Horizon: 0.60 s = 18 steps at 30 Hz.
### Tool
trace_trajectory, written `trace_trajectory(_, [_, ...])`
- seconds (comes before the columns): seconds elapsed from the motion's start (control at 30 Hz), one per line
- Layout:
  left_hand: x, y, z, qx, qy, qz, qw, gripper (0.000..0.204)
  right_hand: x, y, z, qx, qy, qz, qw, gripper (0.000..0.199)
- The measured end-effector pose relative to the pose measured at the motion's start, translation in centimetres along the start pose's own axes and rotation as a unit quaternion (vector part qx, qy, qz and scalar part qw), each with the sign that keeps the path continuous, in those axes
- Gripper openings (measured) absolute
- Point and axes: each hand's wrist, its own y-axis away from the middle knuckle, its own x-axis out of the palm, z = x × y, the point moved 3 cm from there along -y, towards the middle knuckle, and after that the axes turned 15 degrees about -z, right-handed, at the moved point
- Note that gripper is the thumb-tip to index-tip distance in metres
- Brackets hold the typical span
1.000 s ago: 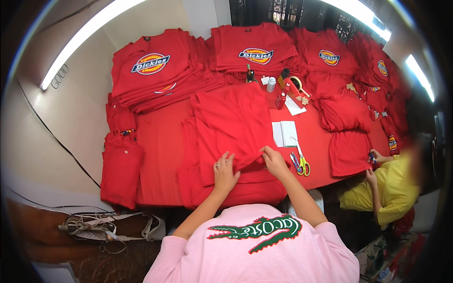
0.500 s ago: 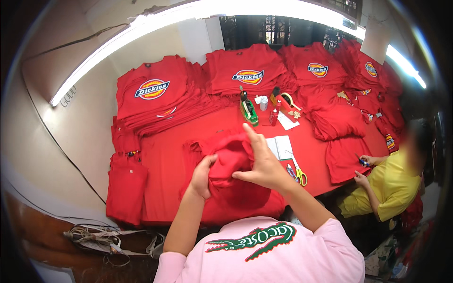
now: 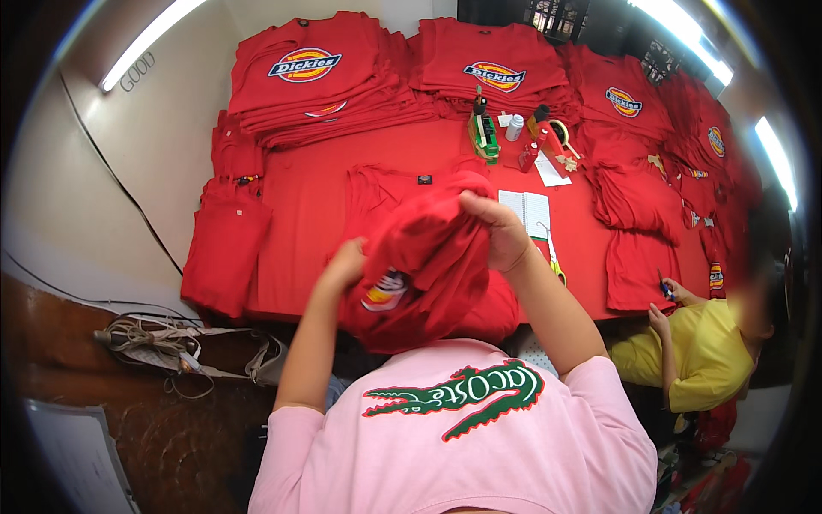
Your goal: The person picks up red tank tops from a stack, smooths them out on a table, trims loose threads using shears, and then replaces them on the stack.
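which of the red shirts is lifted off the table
The bunched red shirt held up between the left hand and right hand; every other shirt lies flat or stacked on the table.

Raised both forearms from the lower edge; left hand [image 3: 344, 264] and right hand [image 3: 499, 231] lifted, fingers curled closed.
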Motion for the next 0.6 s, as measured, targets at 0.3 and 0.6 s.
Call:
trace_trajectory(0.3, [8.8, 0.4, -1.7, 0.094, 0.075, 0.063, 0.991, 0.031, 11.8, 2.4, 1.2, 0.000, 0.024, 0.239, 0.971, 0.062])
trace_trajectory(0.6, [-11.6, 8.0, -21.2, 0.241, -0.269, 0.152, 0.920, 0.023, 3.1, 10.8, 11.7, -0.100, 0.969, -0.050, 0.218, 0.008])
